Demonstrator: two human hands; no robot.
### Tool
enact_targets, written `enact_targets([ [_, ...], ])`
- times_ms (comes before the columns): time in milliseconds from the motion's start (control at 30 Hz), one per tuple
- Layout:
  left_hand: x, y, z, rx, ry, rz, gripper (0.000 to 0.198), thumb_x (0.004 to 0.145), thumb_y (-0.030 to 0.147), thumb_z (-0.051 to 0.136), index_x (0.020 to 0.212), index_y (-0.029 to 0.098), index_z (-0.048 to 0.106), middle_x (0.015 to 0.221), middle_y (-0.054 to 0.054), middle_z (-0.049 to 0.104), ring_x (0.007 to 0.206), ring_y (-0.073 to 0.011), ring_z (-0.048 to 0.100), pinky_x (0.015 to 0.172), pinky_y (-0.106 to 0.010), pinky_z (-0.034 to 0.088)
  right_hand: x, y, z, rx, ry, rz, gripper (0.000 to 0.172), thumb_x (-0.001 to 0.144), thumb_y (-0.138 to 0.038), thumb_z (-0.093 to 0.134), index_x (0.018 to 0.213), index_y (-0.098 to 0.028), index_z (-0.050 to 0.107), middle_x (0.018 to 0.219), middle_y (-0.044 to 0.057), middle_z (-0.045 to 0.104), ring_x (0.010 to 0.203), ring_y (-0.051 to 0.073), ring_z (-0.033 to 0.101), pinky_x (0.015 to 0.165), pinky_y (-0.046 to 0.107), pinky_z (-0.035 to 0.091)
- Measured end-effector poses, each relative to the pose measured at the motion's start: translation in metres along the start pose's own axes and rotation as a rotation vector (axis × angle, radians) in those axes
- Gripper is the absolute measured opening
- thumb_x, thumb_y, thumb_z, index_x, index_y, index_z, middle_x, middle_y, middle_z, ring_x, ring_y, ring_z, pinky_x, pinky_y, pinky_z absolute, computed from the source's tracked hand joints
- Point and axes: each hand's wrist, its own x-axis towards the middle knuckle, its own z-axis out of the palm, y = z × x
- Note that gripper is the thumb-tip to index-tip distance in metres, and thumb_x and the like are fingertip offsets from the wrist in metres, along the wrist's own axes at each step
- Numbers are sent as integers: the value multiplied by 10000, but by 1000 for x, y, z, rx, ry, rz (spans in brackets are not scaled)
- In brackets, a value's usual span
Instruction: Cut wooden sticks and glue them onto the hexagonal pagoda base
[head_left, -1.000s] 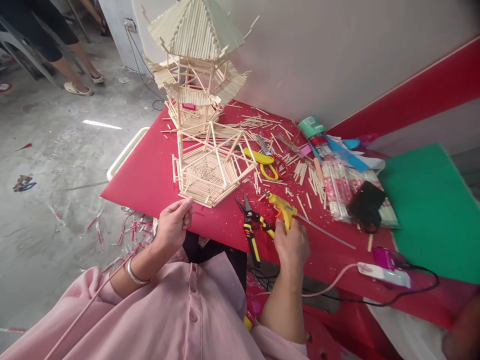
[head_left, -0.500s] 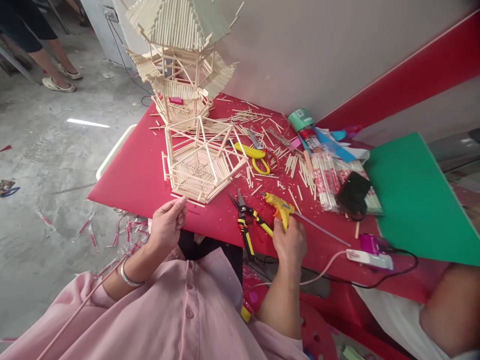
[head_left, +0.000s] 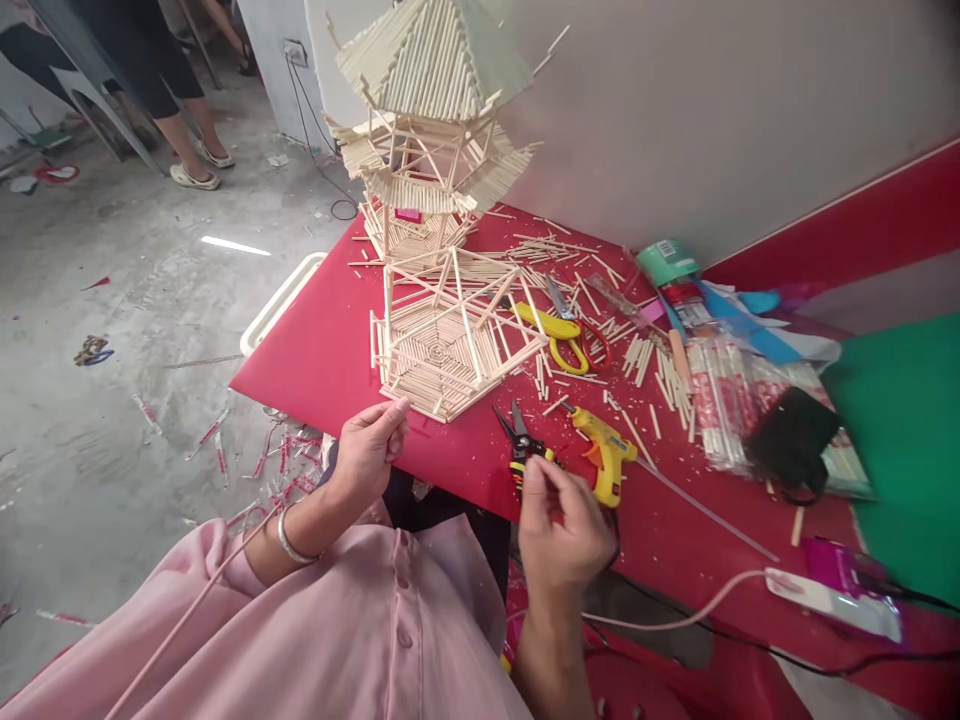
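Note:
My left hand (head_left: 369,445) is closed in a pinch on a thin wooden stick at the front edge of a hexagonal stick frame (head_left: 439,350). That frame has a patterned stick floor and slanted struts. My right hand (head_left: 562,525) hangs over the table's front edge, holding nothing, thumb and curled forefinger slightly apart. Just right of it, a yellow glue gun (head_left: 606,448) lies on the red table, its clear glue stick (head_left: 705,507) poking out the back. Black-and-yellow snips (head_left: 520,440) are partly hidden behind my right hand.
A tiered stick pagoda (head_left: 435,80) stands behind the frame. Yellow-handled scissors (head_left: 555,325), loose sticks (head_left: 540,248), bagged sticks (head_left: 720,400) and a black object (head_left: 793,435) lie to the right. A white power strip (head_left: 832,603) trails cables. Another person's legs (head_left: 184,115) show at upper left.
My right hand has let go of the glue gun, which now lies on the table, and has moved left. My left hand keeps its pinch at the frame's edge. The view has shifted.

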Motion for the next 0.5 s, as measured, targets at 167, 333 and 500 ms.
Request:
enact_targets([
  [167,-1,-1,1,-21,-6,-28,467,565,456,921,573,136,581,509,39,516,390,-22,363,393,-190,218,-6,-37,31,242,-156,52,194,960,-354,634,992,-194,740,862,70,769,712,158,706,643,252,549],
  [333,0,-1,0,-16,-6,-30,444,582,445,916,590,136,597,507,39,518,389,-26,368,389,-192,211,-5,-45,52,360,-249,157,271,966,-423,604,1045,-202,740,871,65,774,699,160,704,649,267,566],
  [500,0,-1,-1,0,-5,-34,457,583,461,913,584,135,593,507,38,520,385,-23,367,390,-192,223,-2,-47,61,397,-253,211,252,958,-419,608,949,-206,743,889,64,769,733,162,697,646,261,551],
])
